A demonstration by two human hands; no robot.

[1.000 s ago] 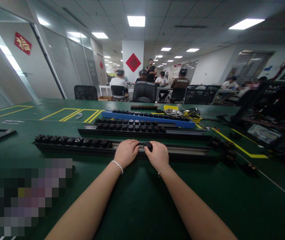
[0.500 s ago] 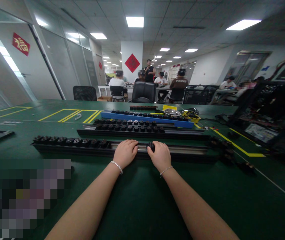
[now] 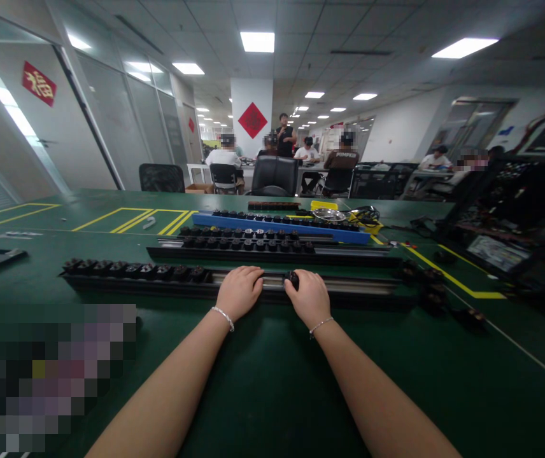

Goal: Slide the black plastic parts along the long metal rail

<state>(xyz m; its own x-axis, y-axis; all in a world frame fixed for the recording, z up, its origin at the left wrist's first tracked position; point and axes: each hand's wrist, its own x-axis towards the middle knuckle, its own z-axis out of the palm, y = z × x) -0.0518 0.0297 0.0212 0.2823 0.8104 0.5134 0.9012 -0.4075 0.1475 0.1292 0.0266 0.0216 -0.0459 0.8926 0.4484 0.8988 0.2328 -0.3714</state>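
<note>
Head camera, and I'm looking down at both bare forearms stretched over the green table [image 3: 272, 388]; my left hand [image 3: 240, 291] lies on top of the nearest black rail [image 3: 358, 286], fingers curled close together over its silver channel, though I cannot tell whether they actually grip it; my right hand [image 3: 309, 298] sits just beside it on the same rail, fingertips pinched narrow around a small black part [image 3: 293, 278] that sits on the channel near the rail's middle; a row of black parts [image 3: 134, 269] fills the rail's left stretch; loose black pieces [image 3: 437, 294] lie off its right end; behind it runs a second black rail [image 3: 272, 252], then a blue rail [image 3: 277, 224], both carrying parts; a metal bowl [image 3: 330, 214] stands by the blue one; people sit at desks far behind.
</note>
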